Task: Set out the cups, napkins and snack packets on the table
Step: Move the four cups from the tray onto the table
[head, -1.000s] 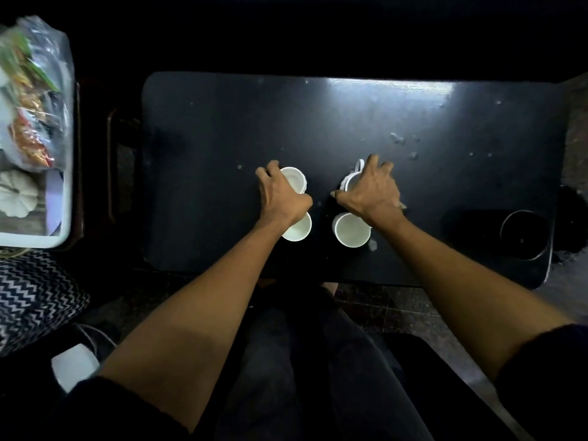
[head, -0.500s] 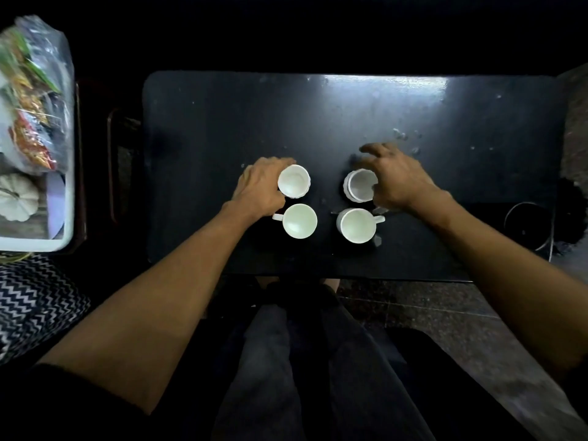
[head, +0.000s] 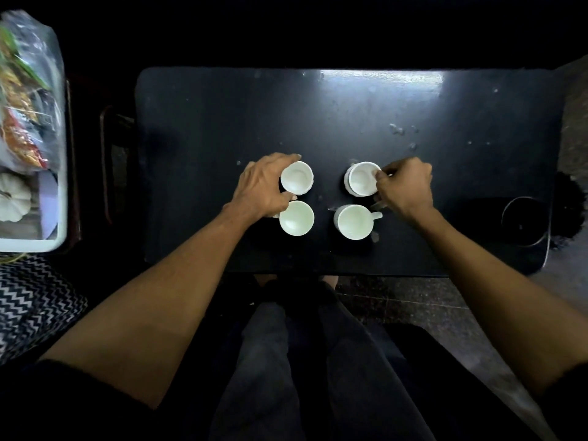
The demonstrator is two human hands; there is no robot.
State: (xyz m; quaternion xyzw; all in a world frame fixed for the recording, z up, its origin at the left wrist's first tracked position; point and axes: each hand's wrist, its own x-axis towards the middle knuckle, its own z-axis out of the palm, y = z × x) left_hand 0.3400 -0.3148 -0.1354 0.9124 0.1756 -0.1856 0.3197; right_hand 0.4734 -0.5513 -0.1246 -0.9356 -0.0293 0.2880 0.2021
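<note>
Several white cups stand in a square on the black table [head: 318, 122]. My left hand [head: 264, 186] wraps around the left side of the far-left cup [head: 297, 181]. Just below it sits the near-left cup [head: 296, 218]. My right hand [head: 404, 186] grips the right side of the far-right cup [head: 362, 179], which looks like two stacked cups. The near-right cup [head: 353, 221] stands free, its handle pointing right. Snack packets in a clear plastic bag [head: 28, 90] lie in a white tray [head: 47, 245] at the far left.
A white pumpkin-shaped object [head: 12, 202] lies in the tray. A dark round recess [head: 525, 221] sits at the table's right end. A zigzag-patterned cloth [head: 31, 300] is at the lower left. My legs are under the table's near edge.
Both hands slid off the near cups to the far pair. The right hand has closed onto the far-right cup's side; the left hand has tightened around the far-left cup.
</note>
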